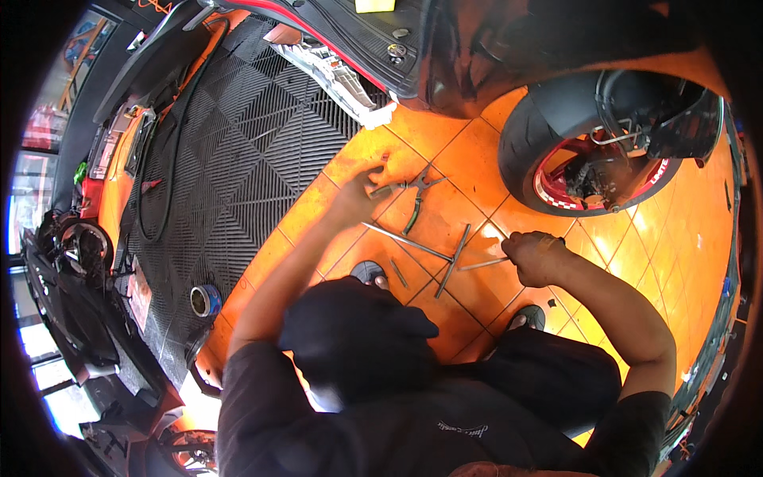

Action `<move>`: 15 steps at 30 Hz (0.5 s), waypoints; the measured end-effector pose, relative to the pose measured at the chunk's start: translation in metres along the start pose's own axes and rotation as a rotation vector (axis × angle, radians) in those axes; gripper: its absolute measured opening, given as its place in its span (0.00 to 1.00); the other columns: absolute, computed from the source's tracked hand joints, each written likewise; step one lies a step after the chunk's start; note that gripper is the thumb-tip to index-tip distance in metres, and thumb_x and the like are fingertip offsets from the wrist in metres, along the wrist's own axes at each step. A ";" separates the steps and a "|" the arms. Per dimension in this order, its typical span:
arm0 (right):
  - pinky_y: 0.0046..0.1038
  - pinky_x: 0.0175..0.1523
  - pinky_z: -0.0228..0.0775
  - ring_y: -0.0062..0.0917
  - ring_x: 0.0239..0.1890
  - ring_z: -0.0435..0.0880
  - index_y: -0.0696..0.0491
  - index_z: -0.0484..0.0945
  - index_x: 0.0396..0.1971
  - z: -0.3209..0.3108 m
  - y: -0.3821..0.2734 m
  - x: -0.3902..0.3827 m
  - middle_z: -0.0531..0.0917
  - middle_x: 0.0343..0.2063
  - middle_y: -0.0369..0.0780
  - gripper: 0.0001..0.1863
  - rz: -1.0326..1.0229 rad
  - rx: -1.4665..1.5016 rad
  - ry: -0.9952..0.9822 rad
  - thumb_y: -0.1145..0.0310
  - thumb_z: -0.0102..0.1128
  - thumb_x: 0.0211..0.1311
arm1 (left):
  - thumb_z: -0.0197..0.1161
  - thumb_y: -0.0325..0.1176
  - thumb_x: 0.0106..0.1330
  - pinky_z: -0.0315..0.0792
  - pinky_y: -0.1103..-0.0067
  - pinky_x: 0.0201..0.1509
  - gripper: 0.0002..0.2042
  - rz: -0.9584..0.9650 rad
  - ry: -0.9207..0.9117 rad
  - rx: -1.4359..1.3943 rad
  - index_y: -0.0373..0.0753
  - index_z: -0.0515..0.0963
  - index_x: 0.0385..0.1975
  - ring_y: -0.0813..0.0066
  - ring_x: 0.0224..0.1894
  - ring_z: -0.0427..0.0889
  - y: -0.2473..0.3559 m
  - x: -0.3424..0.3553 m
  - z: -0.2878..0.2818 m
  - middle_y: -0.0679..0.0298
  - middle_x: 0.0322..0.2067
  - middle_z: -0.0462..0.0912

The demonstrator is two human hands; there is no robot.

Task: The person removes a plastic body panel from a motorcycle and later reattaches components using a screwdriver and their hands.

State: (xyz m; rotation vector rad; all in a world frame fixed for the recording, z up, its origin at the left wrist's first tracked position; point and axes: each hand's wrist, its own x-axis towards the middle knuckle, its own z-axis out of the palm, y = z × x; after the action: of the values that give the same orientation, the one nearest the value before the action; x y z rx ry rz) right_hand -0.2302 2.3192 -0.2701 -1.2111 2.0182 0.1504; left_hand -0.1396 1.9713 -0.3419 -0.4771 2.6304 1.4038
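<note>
Pliers with green handles (416,208) lie spread on the orange tiles, jaws pointing away to the right. My left hand (354,199) is at one of their handles, with thumb and forefinger apart; whether it touches the handle is hard to see. My right hand (536,258) is closed around a screwdriver (483,264), whose thin metal shaft points left, low over the floor. Its handle is mostly hidden in my fist. Between my hands rests a T-handle wrench (409,242), its crossbar toward the screwdriver. A short thin rod (399,273) lies nearer to me.
A motorcycle wheel (548,171) with a red rim stands at the right, beneath dark bodywork (493,63). Black grated matting (246,135) covers the floor at the left, with a round tin (205,300) on it. My sandalled feet (528,318) flank the tools.
</note>
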 end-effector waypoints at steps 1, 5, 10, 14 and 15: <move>0.39 0.45 0.75 0.41 0.44 0.81 0.55 0.75 0.45 -0.004 -0.008 0.009 0.77 0.43 0.46 0.19 -0.003 -0.046 -0.044 0.70 0.57 0.49 | 0.68 0.48 0.56 0.69 0.74 0.58 0.32 0.142 0.006 0.196 0.42 0.67 0.60 0.61 0.52 0.77 -0.029 -0.004 0.025 0.54 0.53 0.74; 0.41 0.47 0.75 0.41 0.46 0.81 0.55 0.73 0.48 0.007 -0.039 0.071 0.72 0.53 0.47 0.22 -0.083 -0.182 -0.165 0.63 0.58 0.54 | 0.68 0.54 0.53 0.52 0.51 0.67 0.44 0.088 -0.081 0.674 0.46 0.54 0.68 0.51 0.70 0.50 -0.043 0.015 0.105 0.51 0.67 0.52; 0.40 0.50 0.75 0.39 0.49 0.80 0.54 0.66 0.55 0.082 -0.082 0.158 0.74 0.50 0.46 0.26 0.153 0.013 0.000 0.61 0.56 0.58 | 0.63 0.38 0.54 0.61 0.55 0.58 0.36 0.175 -0.047 0.797 0.41 0.58 0.64 0.55 0.60 0.64 -0.059 0.063 0.121 0.51 0.54 0.67; 0.38 0.51 0.74 0.39 0.48 0.81 0.52 0.66 0.57 0.093 -0.091 0.166 0.75 0.51 0.45 0.25 0.183 0.103 0.058 0.67 0.54 0.58 | 0.60 0.34 0.53 0.61 0.58 0.57 0.29 0.125 -0.244 0.897 0.40 0.63 0.58 0.58 0.52 0.74 -0.058 0.073 0.077 0.55 0.44 0.77; 0.38 0.51 0.74 0.39 0.48 0.81 0.52 0.68 0.55 0.091 -0.088 0.161 0.76 0.50 0.45 0.23 0.134 0.091 0.063 0.67 0.53 0.58 | 0.59 0.33 0.53 0.60 0.55 0.57 0.30 0.187 -0.103 0.828 0.40 0.61 0.59 0.59 0.49 0.77 -0.071 0.065 0.072 0.55 0.40 0.79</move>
State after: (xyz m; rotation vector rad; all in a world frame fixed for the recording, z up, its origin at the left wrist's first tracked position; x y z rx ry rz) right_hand -0.1521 2.1987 -0.4165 -1.0359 2.1376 0.0852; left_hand -0.1805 1.9796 -0.4542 -0.0492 2.8891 0.2534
